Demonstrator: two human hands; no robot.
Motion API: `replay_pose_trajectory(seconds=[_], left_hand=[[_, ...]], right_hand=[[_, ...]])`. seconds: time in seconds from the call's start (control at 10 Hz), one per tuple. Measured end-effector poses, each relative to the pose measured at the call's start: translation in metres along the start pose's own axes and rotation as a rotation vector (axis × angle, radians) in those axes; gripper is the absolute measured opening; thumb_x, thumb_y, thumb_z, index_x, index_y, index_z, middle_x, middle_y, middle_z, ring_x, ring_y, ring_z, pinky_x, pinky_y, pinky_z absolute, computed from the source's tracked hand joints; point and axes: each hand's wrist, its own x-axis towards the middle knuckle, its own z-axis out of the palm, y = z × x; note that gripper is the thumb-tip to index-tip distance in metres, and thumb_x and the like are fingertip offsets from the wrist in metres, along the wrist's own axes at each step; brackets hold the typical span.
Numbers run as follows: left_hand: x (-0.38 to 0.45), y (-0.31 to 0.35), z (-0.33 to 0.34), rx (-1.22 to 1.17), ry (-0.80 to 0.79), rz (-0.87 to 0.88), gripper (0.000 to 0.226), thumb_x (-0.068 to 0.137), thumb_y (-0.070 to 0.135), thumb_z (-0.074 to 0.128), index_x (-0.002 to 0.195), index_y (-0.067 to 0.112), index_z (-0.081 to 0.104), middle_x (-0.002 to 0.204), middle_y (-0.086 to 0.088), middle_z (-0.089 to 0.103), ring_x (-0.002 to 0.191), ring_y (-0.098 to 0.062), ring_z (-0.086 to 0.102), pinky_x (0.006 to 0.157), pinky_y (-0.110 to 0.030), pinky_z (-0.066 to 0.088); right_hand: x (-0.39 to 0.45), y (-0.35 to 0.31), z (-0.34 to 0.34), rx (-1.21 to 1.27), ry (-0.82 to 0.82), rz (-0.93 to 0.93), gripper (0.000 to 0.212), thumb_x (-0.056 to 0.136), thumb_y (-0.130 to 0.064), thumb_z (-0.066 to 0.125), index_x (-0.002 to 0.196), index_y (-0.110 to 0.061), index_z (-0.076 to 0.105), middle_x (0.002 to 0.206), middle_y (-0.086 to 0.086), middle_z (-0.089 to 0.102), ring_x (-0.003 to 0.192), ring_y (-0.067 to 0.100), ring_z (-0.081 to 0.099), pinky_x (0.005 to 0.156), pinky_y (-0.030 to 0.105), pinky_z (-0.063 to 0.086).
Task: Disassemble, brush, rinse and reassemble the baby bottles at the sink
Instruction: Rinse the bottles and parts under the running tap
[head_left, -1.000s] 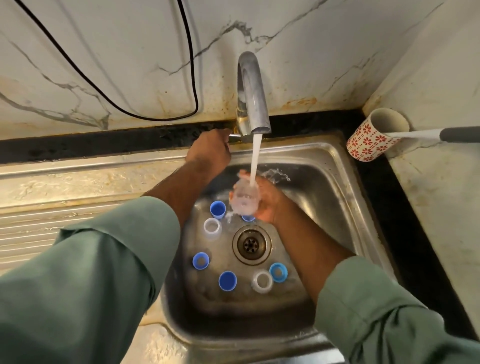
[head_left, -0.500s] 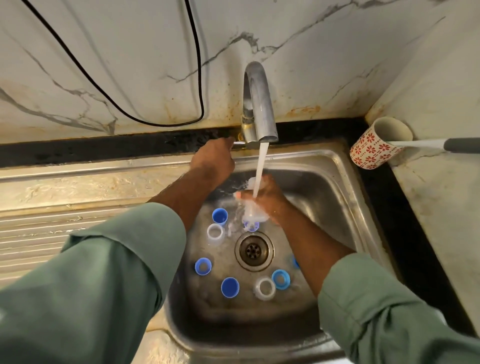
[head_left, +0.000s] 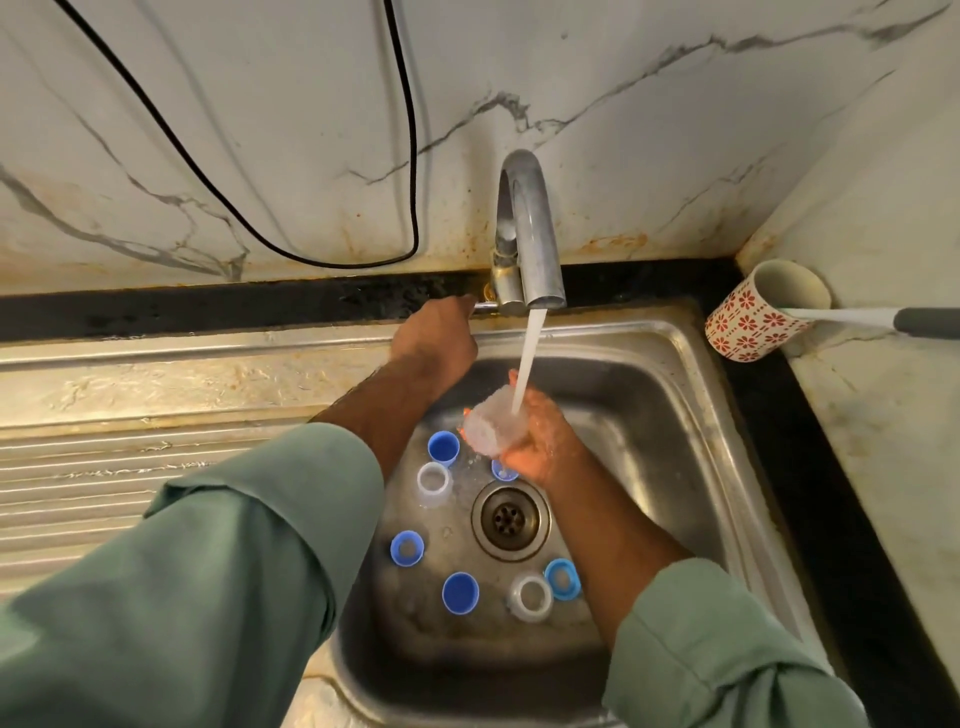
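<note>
Bottle (head_left: 491, 428), clear plastic and tilted, sits in the right hand (head_left: 540, 441) right under the stream (head_left: 527, 364), above the sink (head_left: 670, 415) floor at about twelve o'clock from the drain (head_left: 510, 514). The right hand's fingers curl round its body in a firm wrap; whether its mouth faces the water cannot be told through the splash. The left hand (head_left: 436, 338) is at the tap lever (head_left: 483, 307), at nine o'clock from the spout (head_left: 524, 228), fingers bent onto it, though how tightly they clasp it cannot be seen. Wet smooth plastic in a wet palm is the likely trouble: a hard jet striking the tilted wall could twist the bottle loose, and it would drop among the parts below. Too much flow would also throw spray over the rim. Loose pieces ring the drain: a blue cap (head_left: 443, 448) at eleven o'clock, a clear ring (head_left: 434, 480) at ten, a blue ring (head_left: 407, 547) at eight, another blue cap (head_left: 460, 592) at seven, a second clear ring (head_left: 530, 597) at five with a light-blue ring (head_left: 562, 578) touching or just beside it. They are small, round, light and probably easy to scatter. The steel basin is dull and stained, the drainboard (head_left: 104, 467) ribbed. At two o'clock a flower-printed cup (head_left: 748, 327) lies tipped on the counter, a brush handle (head_left: 883, 318) sticking out.
</note>
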Motion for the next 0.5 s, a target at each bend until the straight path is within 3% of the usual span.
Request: replay_pose_trajectory(seconds=[0.1, 0.2, 0.3, 0.4, 0.5], left_hand=[[0.002, 0.001, 0.002, 0.003, 0.005, -0.009, 0.046, 0.096, 0.006, 0.048, 0.138, 0.021, 0.054, 0.123, -0.011, 0.065, 0.108, -0.03, 0.063, 0.086, -0.038, 0.051], [0.002, 0.002, 0.004, 0.017, 0.006, -0.008, 0.047, 0.096, 0.006, 0.05, 0.14, 0.02, 0.052, 0.126, -0.011, 0.064, 0.111, -0.03, 0.062, 0.089, -0.039, 0.051], [0.001, 0.001, 0.003, 0.041, 0.006, 0.0, 0.047, 0.096, 0.006, 0.049, 0.141, 0.019, 0.051, 0.128, -0.012, 0.063, 0.114, -0.032, 0.061, 0.09, -0.039, 0.05], [0.0, 0.003, 0.003, 0.054, 0.008, -0.006, 0.046, 0.097, 0.007, 0.05, 0.141, 0.018, 0.05, 0.127, -0.012, 0.063, 0.112, -0.03, 0.061, 0.089, -0.037, 0.05], [-0.001, 0.004, 0.003, 0.05, 0.011, -0.011, 0.044, 0.097, 0.008, 0.052, 0.14, 0.018, 0.051, 0.125, -0.011, 0.064, 0.11, -0.029, 0.062, 0.088, -0.037, 0.051]], right_hand=[[-0.013, 0.004, -0.013, 0.003, -0.024, -0.03, 0.039, 0.101, -0.034, 0.042, 0.081, -0.01, 0.065, 0.082, 0.012, 0.06, 0.078, 0.027, 0.058, 0.077, 0.039, 0.049], [-0.014, 0.006, -0.018, -0.209, -0.055, -0.119, 0.009, 0.091, -0.013, 0.061, 0.092, -0.007, 0.068, 0.089, 0.014, 0.065, 0.088, 0.033, 0.064, 0.084, 0.043, 0.053], [-0.013, 0.009, -0.018, -0.644, 0.048, -0.372, 0.036, 0.071, -0.001, 0.08, 0.104, -0.01, 0.067, 0.102, 0.013, 0.068, 0.098, 0.033, 0.066, 0.089, 0.044, 0.055], [-0.02, 0.012, -0.023, -0.767, 0.057, -0.504, 0.046, 0.067, 0.0, 0.084, 0.102, -0.011, 0.058, 0.103, 0.011, 0.063, 0.087, 0.017, 0.063, 0.075, 0.019, 0.055], [-0.03, 0.014, -0.026, -0.883, 0.05, -0.593, 0.045, 0.074, -0.009, 0.083, 0.105, -0.019, 0.053, 0.095, -0.004, 0.059, 0.078, 0.003, 0.057, 0.061, 0.004, 0.046]])
